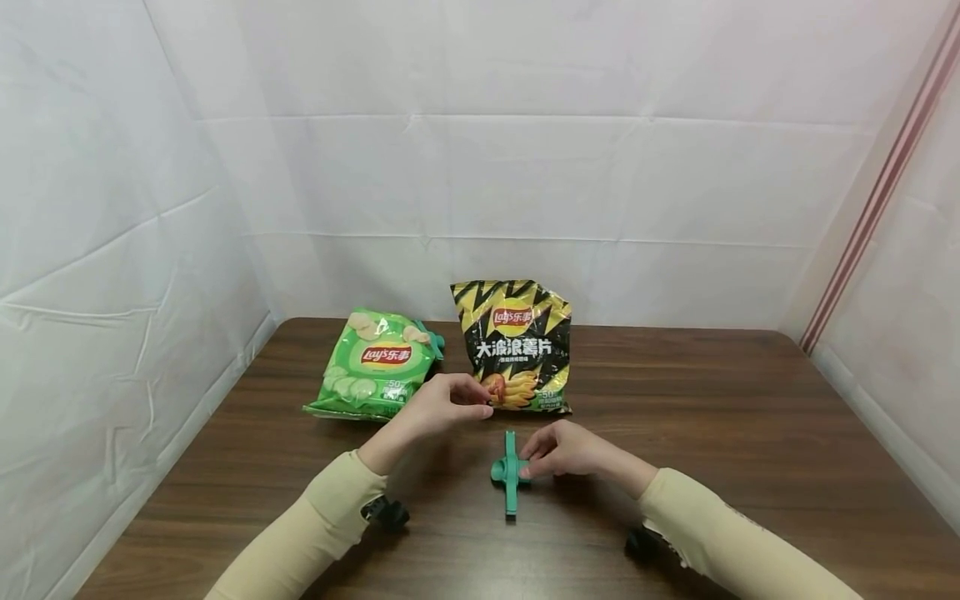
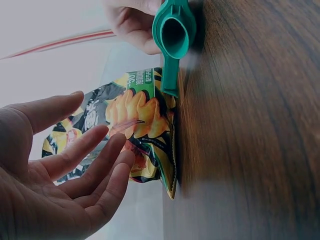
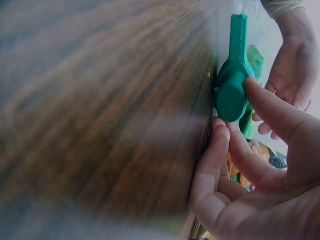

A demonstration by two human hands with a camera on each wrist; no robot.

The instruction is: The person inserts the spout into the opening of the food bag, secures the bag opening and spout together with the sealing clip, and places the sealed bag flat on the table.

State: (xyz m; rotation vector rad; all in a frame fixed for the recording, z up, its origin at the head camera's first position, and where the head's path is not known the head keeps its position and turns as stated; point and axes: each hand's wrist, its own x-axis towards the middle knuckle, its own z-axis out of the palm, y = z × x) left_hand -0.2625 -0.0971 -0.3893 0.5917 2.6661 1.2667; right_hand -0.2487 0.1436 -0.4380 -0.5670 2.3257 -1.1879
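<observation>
A green bag-sealing clip (image 1: 512, 492) with a round spout cap (image 3: 231, 100) lies on the table. My right hand (image 1: 577, 454) pinches the capped end between thumb and fingers. In the left wrist view, the clip's round opening (image 2: 175, 39) faces that camera. My left hand (image 1: 442, 410) hovers left of the clip, fingers loosely bent and holding nothing. Just behind it stands a black and yellow bag of chips (image 1: 517, 346), propped near the back wall. In the left wrist view, the left hand's fingers partly cover this bag.
On the left a green bag of chips (image 1: 375, 367) leans back, with another green clip (image 1: 432, 340) showing behind its right edge. White cloth (image 1: 525, 183) hangs along the back and sides of the brown wooden table (image 1: 690, 392).
</observation>
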